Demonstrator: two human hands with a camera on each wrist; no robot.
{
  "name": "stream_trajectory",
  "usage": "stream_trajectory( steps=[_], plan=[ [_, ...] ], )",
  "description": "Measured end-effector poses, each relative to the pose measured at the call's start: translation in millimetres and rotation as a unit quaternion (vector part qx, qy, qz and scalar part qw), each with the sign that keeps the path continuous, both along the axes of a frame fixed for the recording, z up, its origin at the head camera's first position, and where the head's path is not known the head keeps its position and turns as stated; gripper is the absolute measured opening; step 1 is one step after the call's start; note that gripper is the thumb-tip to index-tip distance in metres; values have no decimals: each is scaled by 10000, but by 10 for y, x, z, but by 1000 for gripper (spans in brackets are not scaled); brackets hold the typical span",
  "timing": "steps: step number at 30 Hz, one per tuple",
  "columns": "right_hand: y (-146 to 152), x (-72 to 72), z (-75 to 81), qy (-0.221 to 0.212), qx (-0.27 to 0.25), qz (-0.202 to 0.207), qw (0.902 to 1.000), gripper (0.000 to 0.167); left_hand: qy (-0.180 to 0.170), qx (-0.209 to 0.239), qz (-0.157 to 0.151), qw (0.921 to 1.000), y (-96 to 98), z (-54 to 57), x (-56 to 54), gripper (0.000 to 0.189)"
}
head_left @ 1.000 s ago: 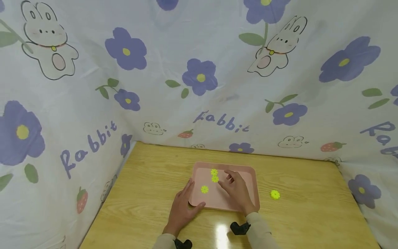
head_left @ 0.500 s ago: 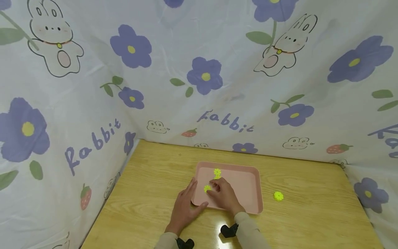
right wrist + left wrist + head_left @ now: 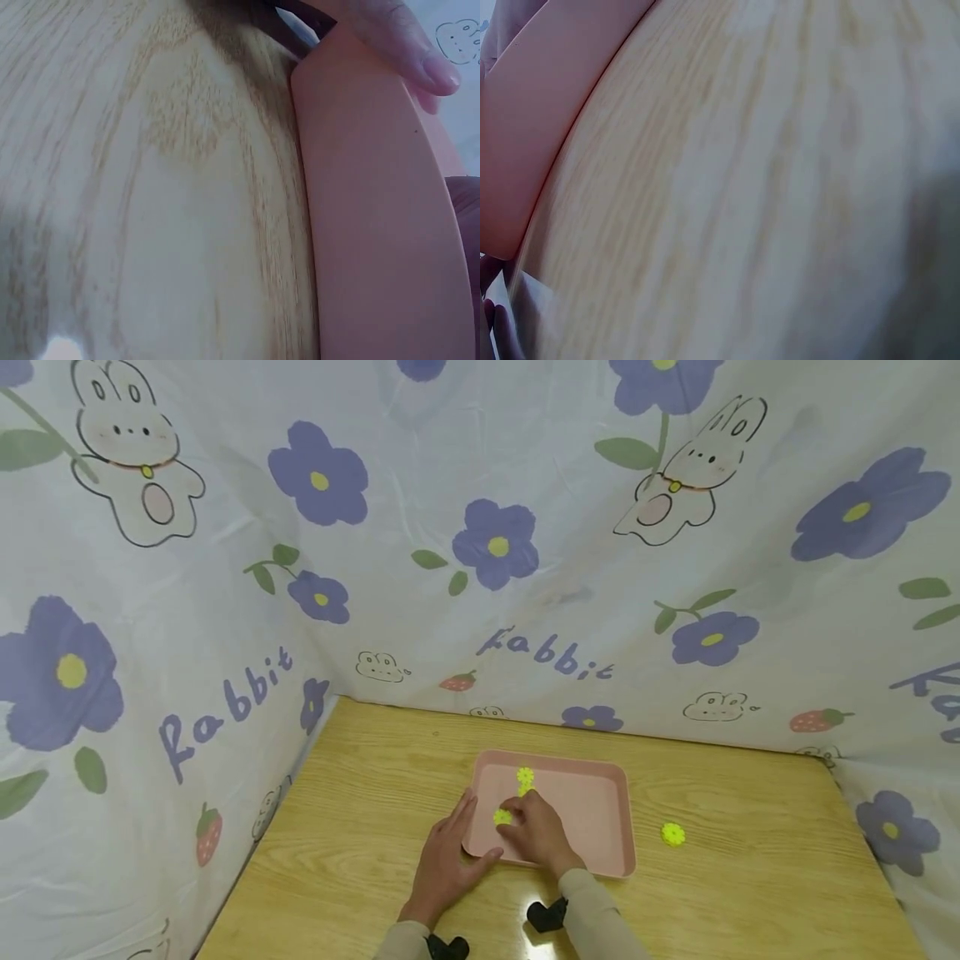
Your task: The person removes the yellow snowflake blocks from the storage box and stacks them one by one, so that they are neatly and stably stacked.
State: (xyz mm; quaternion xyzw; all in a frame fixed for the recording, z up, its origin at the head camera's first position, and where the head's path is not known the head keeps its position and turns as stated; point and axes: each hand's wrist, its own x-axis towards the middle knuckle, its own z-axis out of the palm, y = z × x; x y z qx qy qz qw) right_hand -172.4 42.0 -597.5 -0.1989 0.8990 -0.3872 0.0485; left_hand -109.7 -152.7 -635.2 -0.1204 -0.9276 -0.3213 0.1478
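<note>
A shallow pink tray (image 3: 585, 814) lies on the wooden table. My left hand (image 3: 444, 864) rests at its front left corner, fingers extended along the left side and thumb over the front rim. In the right wrist view, that left thumb (image 3: 409, 52) lies across the tray's rim. Inside the tray, my right hand (image 3: 538, 833) has its thumb and forefinger curled at opposite edges of a yellow flower-shaped disc (image 3: 502, 817). Just behind its knuckles are two more such discs, the farther one (image 3: 525, 775) fully visible and the nearer one (image 3: 523, 791) partly covered by the hand.
Right of the tray, another yellow flower-shaped disc (image 3: 672, 834) lies on the table (image 3: 757, 877). A white cloth (image 3: 420, 610) printed with rabbits and purple flowers hangs behind and along both sides. The tray's outer wall (image 3: 540, 135) shows in the left wrist view.
My right hand has moved left and nearer to me, from beside the two far discs to the front left one. My left hand stays at the tray's corner. The view has shifted slightly.
</note>
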Motion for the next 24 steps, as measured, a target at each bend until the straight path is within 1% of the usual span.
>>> stream_trajectory(
  steps=[6,12,15,17,21,24],
  plan=[
    [28,11,5,21,-21,-3,10000,25,-46,43,-30,10000,-2,-8,-2,91],
    [52,23,-9,312,25,55,9995,26,-15,46,-22,10000,-6,-31,-7,90],
    [61,35,-3,387,78,74,9992,28,15,36,-23,10000,-5,-33,-6,90],
    [67,42,5,376,98,86,9992,30,40,17,-19,10000,-6,-32,-5,90],
    [90,51,30,260,49,98,9996,33,-81,105,-37,9999,-10,-14,-4,90],
    [110,53,39,218,-6,114,9997,33,-80,144,-46,9999,-7,-14,-3,90]
  ],
)
